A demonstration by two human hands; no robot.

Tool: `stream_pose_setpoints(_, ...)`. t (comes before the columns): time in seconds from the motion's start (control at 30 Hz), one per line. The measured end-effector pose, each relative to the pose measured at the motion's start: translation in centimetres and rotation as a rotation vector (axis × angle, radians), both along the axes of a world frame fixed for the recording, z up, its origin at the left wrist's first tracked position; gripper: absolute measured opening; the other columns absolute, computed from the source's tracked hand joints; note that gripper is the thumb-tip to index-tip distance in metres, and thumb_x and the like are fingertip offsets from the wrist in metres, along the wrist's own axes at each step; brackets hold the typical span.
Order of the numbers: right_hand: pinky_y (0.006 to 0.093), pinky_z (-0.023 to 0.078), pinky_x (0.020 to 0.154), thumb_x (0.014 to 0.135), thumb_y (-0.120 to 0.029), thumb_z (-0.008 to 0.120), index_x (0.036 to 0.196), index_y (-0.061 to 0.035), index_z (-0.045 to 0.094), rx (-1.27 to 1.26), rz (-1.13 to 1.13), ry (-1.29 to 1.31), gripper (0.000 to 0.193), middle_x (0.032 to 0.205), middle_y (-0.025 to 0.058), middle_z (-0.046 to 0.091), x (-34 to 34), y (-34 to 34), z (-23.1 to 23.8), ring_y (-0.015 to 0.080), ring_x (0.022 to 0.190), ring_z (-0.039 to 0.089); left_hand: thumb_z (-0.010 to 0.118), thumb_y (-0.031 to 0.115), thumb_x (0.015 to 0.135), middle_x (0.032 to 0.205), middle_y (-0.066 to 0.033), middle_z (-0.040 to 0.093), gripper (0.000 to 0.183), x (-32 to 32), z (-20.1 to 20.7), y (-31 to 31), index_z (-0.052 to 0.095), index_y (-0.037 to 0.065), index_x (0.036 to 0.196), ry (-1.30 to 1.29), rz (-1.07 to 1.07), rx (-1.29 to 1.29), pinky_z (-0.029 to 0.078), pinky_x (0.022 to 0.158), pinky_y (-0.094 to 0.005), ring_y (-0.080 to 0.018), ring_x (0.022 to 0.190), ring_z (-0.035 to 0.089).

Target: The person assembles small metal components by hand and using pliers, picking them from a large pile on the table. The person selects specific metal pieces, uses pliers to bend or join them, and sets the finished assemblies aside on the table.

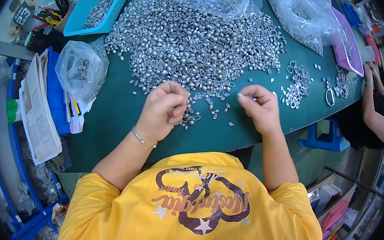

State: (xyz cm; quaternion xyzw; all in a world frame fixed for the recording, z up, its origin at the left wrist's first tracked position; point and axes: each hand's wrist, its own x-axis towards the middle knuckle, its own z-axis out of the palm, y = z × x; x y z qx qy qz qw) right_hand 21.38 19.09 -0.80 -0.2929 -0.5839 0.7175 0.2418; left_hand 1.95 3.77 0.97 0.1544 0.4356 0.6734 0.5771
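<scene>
A broad heap of small silvery, hollow oval metal pieces [193, 41] covers the far middle of the green tabletop [110, 137]. At the near left edge of the heap is my left hand [162, 111], its fingers curled in and closed. Whatever it may hold is hidden. Farther right, my right hand [261, 108] is raised with thumb and forefinger pinched together. A tiny pale glint shows at the thumb tip, too small to name. Several loose metal pieces [213, 108] lie on the table between the two hands.
Flat metal rings [296, 87] form a smaller pile on the right. Clear plastic bags [83, 68] of parts, a turquoise basket [112, 16] and a pink tray [347, 49] surround the heap. Another person's arm [375, 97] rests at the right edge, near a blue stool [323, 137].
</scene>
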Motion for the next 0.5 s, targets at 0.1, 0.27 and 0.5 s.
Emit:
stream_pose_setpoints(0.1,0.0162,0.032,0.045,0.077,-0.001,0.058,0.080,0.0012,0.060,-0.370,0.065,0.210,0.004,0.061,-0.0017,0.050,0.2,0.7,1.0,0.0029,0.050,0.041,0.059,0.001,0.074,0.065,-0.0035,0.048,0.005,1.0,0.1,1.3,0.058,0.003,0.078,0.921,-0.006,-0.075,0.040,0.047,-0.0231,-0.0115,0.058,0.049)
stream_pose_setpoints(0.27,0.0259,0.046,0.056,0.074,-0.007,0.063,0.079,-0.0016,0.065,0.563,0.026,-0.382,0.007,0.071,0.0076,0.063,-1.7,0.2,0.6,0.0159,0.061,0.058,0.064,0.006,0.071,0.067,-0.0077,0.050,0.005,1.4,-0.7,5.4,0.063,0.006,0.076,1.667,-0.052,0.143,0.045,0.053,-0.0316,-0.0230,0.060,0.055)
stream_pose_setpoints(0.5,0.0373,0.048,0.063,0.075,-0.020,0.062,0.081,-0.0051,0.063,0.967,-0.003,-0.595,0.017,0.078,0.0125,0.061,-2.9,-0.5,0.5,0.0292,0.071,0.060,0.062,0.008,0.072,0.070,-0.0068,0.051,0.003,1.2,-1.8,6.2,0.061,0.007,0.074,1.824,-0.154,0.100,0.046,0.053,-0.0338,-0.0247,0.063,0.056)
